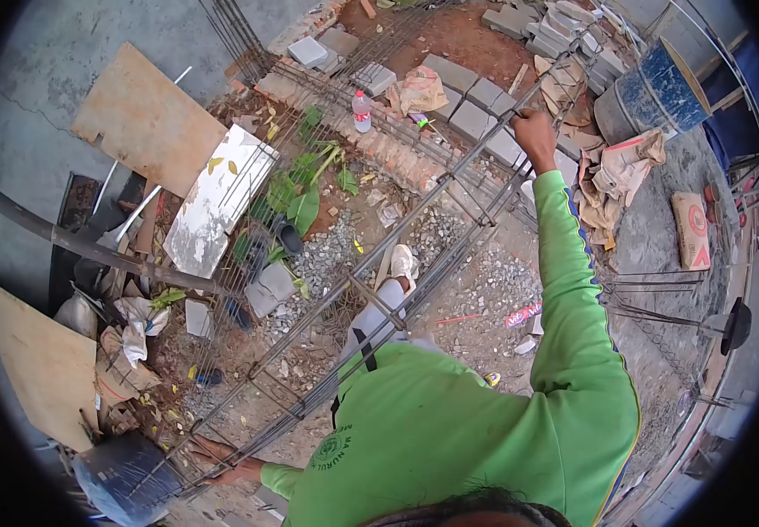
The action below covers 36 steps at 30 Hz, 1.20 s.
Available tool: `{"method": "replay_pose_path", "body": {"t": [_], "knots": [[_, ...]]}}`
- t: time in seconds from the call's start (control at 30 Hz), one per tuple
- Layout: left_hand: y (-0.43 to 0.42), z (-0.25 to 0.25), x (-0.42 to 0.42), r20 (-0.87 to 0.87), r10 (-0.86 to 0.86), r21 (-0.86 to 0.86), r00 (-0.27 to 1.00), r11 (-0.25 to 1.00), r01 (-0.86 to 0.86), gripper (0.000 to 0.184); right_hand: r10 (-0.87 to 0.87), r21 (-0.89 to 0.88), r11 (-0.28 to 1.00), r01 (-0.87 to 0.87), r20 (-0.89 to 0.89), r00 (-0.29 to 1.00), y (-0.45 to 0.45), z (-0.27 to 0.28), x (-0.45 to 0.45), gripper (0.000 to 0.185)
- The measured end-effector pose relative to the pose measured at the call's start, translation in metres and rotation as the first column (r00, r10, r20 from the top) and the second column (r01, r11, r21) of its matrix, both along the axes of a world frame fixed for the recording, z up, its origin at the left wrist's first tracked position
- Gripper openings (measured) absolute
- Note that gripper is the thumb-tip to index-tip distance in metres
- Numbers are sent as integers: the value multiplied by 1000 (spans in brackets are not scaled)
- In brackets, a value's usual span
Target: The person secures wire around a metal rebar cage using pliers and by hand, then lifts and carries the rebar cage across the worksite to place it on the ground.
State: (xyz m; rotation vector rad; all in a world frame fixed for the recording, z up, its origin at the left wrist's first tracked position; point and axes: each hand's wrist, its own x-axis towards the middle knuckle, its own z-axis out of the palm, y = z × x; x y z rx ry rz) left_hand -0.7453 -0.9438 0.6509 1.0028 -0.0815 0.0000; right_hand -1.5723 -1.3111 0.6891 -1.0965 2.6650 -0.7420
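A long cage of steel reinforcing bars with square stirrups [404,318] slants across the front of my body, from lower left to upper right. My right hand [535,139], arm stretched out, is closed around a bar near the cage's far upper end. Low on the left, my left hand [224,462] holds the other end, its fingers partly hidden among the bars. Beneath the cage, my shoe [403,266] rests on gravelly ground.
A blue drum [652,92] and torn paper sacks [625,167] lie at the upper right. Grey blocks [472,120] line a brick footing, where a bottle [362,111] stands. Boards [153,114] lean at the left. More rebar lies beyond leafy plants [305,206]. A dark bucket [129,474] is lower left.
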Motion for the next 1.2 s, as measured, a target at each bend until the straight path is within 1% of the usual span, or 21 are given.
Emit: {"method": "replay_pose_path", "body": {"t": [0.03, 0.13, 0.2, 0.27, 0.3, 0.33, 0.43, 0.57, 0.67, 0.7, 0.77, 0.8, 0.87, 0.9, 1.0, 1.03, 1.2], "knots": [[-15, 5, -16, 12, 17, 25, 1000, 1000, -17, 76, -2, 27, 1000, 2, 20, 1000, -12, -5, -11, 37], [-50, 8, -67, -26, 92, 41, 995, 995, -91, 75, -5, -21, 1000, 4, -13, 1000, -81, 13, -55, 39], [-68, 23, -98, -20, 117, 65, 993, 991, -115, 74, -5, 1, 1000, 5, 8, 1000, -111, 31, -77, 39], [-95, 33, -125, -12, 123, 71, 992, 990, -122, 72, 11, -30, 1000, -10, 19, 1000, -143, 28, -109, 39], [-111, 37, -138, -17, 112, 71, 994, 991, -111, 72, 25, -58, 998, -24, 14, 1000, -159, 30, -130, 39], [-137, 43, -159, -12, 89, 82, 996, 993, -87, 71, 44, -68, 997, -47, -50, 998, -183, 46, -153, 38], [-183, 45, -213, -23, 75, 90, 997, 993, -73, 70, 42, -96, 994, -44, -20, 999, -228, 69, -193, 36], [-250, 41, -297, -49, 48, 54, 998, 998, -45, 68, 36, -138, 990, -30, 42, 998, -292, 63, -263, 35], [-336, 34, -376, -102, -36, 40, 994, 998, 41, 66, 18, -114, 993, -10, 67, 998, -333, 74, -322, 34], [-368, 34, -403, -119, -84, 40, 989, 995, 89, 66, -13, -139, 990, 23, 71, 997, -342, 85, -336, 34], [-425, 35, -451, -156, -172, 37, 973, 983, 180, 65, 18, -85, 996, -12, 62, 998, -359, 105, -358, 34], [-448, 34, -474, -171, -210, 37, 963, 975, 219, 64, 5, -101, 995, 0, 57, 998, -367, 112, -370, 34], [-490, 32, -513, -205, -273, 42, 940, 957, 287, 63, 41, -139, 990, -32, 57, 998, -385, 122, -386, 32], [-507, 31, -532, -224, -294, 48, 929, 949, 312, 63, 45, -107, 994, -37, 75, 996, -395, 126, -395, 33], [-547, 27, -578, -270, -332, 69, 904, 930, 362, 61, 62, -109, 993, -53, 82, 995, -421, 125, -420, 35], [-560, 25, -592, -280, -343, 73, 897, 924, 376, 61, 69, -79, 995, -62, 87, 994, -432, 123, -429, 36], [-628, 7, -651, -322, -385, 84, 865, 899, 431, 59, 56, -71, 996, -53, 40, 998, -484, 105, -473, 33]]}}
